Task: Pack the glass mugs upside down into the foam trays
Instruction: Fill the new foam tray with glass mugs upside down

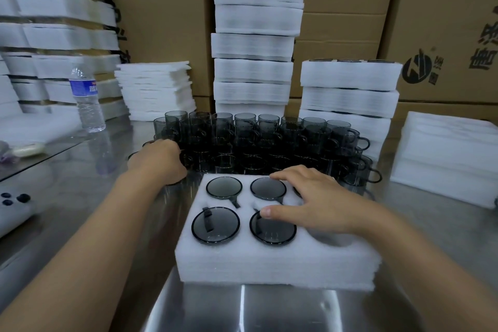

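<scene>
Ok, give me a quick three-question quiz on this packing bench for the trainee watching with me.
1. True or false: the water bottle stands to the left of the foam tray.
2. Multiple choice: which pocket of the tray is plainly empty? A front left; B front right; C back left.
3. Short answer: which hand is at the loose mugs behind the tray?

Key:
1. True.
2. B, the front right pocket.
3. The left hand, at the cluster's left edge.
</scene>
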`<state>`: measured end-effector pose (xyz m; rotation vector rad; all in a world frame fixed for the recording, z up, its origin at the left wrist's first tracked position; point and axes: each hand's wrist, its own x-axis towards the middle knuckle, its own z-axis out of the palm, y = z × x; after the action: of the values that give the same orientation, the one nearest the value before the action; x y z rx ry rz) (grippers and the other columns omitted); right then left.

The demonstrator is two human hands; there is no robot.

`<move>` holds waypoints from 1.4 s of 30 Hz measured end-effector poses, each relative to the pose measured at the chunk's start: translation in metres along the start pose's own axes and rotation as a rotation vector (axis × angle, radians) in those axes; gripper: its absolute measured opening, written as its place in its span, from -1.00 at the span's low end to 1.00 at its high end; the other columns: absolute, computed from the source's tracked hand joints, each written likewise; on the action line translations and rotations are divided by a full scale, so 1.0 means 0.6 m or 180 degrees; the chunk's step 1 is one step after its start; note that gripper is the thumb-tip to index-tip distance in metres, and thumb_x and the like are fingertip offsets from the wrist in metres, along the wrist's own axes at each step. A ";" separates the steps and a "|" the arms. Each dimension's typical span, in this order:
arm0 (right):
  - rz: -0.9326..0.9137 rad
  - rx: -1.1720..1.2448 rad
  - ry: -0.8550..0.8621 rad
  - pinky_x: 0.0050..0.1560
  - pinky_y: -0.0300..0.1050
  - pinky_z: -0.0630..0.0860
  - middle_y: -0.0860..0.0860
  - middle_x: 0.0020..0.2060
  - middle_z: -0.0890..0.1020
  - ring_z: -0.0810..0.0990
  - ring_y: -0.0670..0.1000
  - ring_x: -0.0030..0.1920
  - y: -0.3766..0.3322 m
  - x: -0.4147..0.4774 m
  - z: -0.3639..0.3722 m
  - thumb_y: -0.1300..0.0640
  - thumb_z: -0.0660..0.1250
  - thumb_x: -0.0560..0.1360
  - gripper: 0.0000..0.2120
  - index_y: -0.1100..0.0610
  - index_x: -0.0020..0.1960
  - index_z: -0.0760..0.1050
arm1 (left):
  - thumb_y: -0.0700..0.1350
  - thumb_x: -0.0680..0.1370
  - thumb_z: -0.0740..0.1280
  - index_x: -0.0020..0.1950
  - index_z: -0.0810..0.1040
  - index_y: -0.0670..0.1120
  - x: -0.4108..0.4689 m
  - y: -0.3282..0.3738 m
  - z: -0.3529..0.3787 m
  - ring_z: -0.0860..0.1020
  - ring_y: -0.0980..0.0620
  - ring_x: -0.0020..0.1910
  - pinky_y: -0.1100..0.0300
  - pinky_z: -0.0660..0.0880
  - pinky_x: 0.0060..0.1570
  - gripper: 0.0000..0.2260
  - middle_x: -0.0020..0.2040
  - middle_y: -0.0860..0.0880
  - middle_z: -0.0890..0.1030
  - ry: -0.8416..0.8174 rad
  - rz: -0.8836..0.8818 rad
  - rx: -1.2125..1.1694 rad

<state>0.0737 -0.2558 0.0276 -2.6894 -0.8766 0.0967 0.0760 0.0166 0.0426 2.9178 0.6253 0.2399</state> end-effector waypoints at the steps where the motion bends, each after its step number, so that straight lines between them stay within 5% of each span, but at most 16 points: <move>1: 0.0004 -0.0008 0.0000 0.39 -0.09 0.09 -0.19 0.40 0.23 0.15 -0.08 0.42 -0.001 0.000 0.000 -0.62 -0.02 0.09 -0.01 -0.22 0.45 0.14 | -0.17 0.48 0.33 0.14 0.54 -0.12 0.000 0.000 0.001 0.53 -0.14 0.11 0.00 0.50 0.13 -0.76 0.18 -0.11 0.55 0.0002 0.0009 -0.0005; 9: 0.0018 0.0002 -0.0011 0.40 -0.08 0.08 -0.19 0.41 0.23 0.15 -0.08 0.43 -0.003 0.000 -0.001 -0.60 0.00 0.11 -0.02 -0.21 0.45 0.14 | -0.13 0.50 0.38 0.22 0.53 -0.02 -0.001 0.006 0.005 0.54 -0.10 0.11 0.02 0.51 0.11 -0.71 0.14 -0.05 0.59 0.0098 0.0068 -0.0107; 18: 0.0027 -0.0020 0.0025 0.37 -0.12 0.08 -0.20 0.39 0.24 0.15 -0.08 0.42 -0.002 0.000 0.001 -0.56 0.09 0.23 -0.14 -0.21 0.44 0.15 | -0.07 0.42 0.47 -0.14 0.37 -0.01 -0.003 0.010 0.008 0.49 -0.07 -0.08 0.13 0.43 -0.16 -0.75 -0.18 0.01 0.47 -0.0062 0.0207 -0.0255; 27: 0.0048 -0.0033 0.0013 0.37 -0.13 0.09 -0.19 0.39 0.25 0.16 -0.08 0.41 -0.003 -0.001 -0.001 -0.51 0.15 0.29 -0.20 -0.20 0.44 0.16 | -0.01 0.45 0.42 -0.07 0.37 -0.07 0.000 0.016 0.020 0.48 -0.08 -0.14 0.13 0.42 -0.21 -0.74 -0.24 0.00 0.43 0.0067 0.0329 -0.0140; 31: 0.0067 -0.0023 -0.0011 0.40 -0.10 0.09 -0.19 0.39 0.25 0.16 -0.07 0.42 -0.004 -0.002 -0.001 -0.55 0.11 0.24 -0.15 -0.20 0.44 0.16 | 0.03 0.43 0.43 -0.26 0.25 -0.02 -0.011 0.027 0.012 0.39 0.00 -0.32 0.18 0.25 -0.39 -0.65 -0.31 0.01 0.42 0.0630 0.0458 -0.0392; 37: 0.0031 0.0017 0.0015 0.40 -0.10 0.10 -0.18 0.39 0.25 0.17 -0.07 0.41 -0.005 -0.002 -0.002 -0.59 0.02 0.14 -0.05 -0.20 0.45 0.15 | 0.01 0.39 0.41 -0.28 0.28 0.00 -0.035 0.054 0.001 0.35 0.09 -0.41 0.18 0.17 -0.46 -0.70 -0.38 0.07 0.42 0.1817 0.0754 -0.0972; 42: 0.0027 0.0043 -0.0011 0.41 -0.07 0.13 -0.17 0.42 0.23 0.16 -0.06 0.42 -0.006 -0.004 -0.004 -0.61 -0.01 0.09 0.00 -0.19 0.46 0.14 | 0.02 0.37 0.41 -0.30 0.26 0.04 -0.055 0.077 -0.001 0.40 0.11 -0.39 0.16 0.23 -0.45 -0.69 -0.37 0.07 0.48 0.1888 0.1214 -0.1639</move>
<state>0.0702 -0.2548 0.0311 -2.6814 -0.8624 0.1089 0.0645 -0.0388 0.0475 2.4093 0.0290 1.1448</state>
